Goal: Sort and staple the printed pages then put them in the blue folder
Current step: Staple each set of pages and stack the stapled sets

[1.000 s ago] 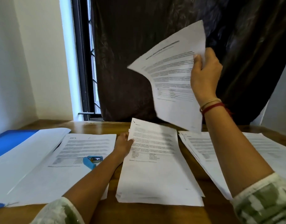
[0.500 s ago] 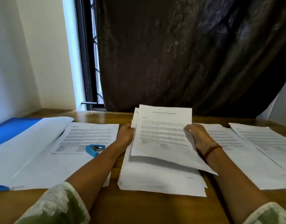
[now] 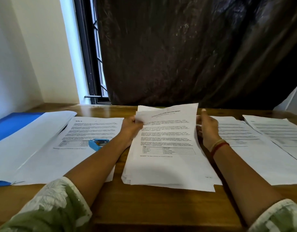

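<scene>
Lying on the brown wooden bench (image 3: 161,206) between both forearms, the stack of white printed pages (image 3: 167,171) fans slightly. Left of it a small blue stapler (image 3: 98,143) sits on another printed sheet (image 3: 80,158). Farther back the left hand (image 3: 131,127) pinches the stack's curled upper-left corner; the right hand (image 3: 207,129) meets the top page's right edge — grip unclear. The flat blue folder (image 3: 12,126) lies far left.
</scene>
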Demonstrator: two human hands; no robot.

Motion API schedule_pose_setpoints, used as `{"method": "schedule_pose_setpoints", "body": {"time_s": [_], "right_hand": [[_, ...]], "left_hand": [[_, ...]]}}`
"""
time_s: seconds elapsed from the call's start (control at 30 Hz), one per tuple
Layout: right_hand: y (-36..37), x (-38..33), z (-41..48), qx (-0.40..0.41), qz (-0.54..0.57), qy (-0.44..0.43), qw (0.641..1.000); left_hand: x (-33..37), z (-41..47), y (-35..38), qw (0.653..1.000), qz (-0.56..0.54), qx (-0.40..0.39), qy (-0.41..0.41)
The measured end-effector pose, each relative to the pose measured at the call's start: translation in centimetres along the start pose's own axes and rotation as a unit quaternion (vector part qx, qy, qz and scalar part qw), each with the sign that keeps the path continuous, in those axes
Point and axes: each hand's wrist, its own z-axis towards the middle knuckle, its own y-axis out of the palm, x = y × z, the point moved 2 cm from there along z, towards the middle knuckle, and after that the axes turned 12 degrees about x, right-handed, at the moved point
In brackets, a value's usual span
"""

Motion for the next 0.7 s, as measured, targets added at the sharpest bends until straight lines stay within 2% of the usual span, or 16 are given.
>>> {"method": "schedule_pose_setpoints", "body": {"time_s": [0.07, 0.23, 0.33, 0.6, 0.7], "right_hand": [[-0.7, 0.1, 0.2, 0.015, 0.055, -0.018, 0.998], [-1.2, 0.9, 1.1, -0.108, -0.003, -0.041, 0.993], [-0.9, 0.8, 1.0, -0.125, -0.026, -0.033, 0.991], [-0.5, 0.6, 0.6, -0.044, 0.068, -0.012, 0.997], [-0.2, 0.6, -0.2, -0.054, 0.121, -0.005, 0.991]], "left_hand": [[-0.2, 0.1, -0.2, 1.0, -0.022, -0.011, 0.003], [-0.2, 0.2, -0.1, 0.997, -0.065, -0.034, 0.013], [0.1, 0.1, 0.0, 0.996, -0.078, -0.028, 0.023], [-0.5, 0.2, 0.0, 0.99, -0.129, -0.051, 0.036], [-0.6, 0.1, -0.3, 0.99, -0.132, -0.04, 0.027]]}}
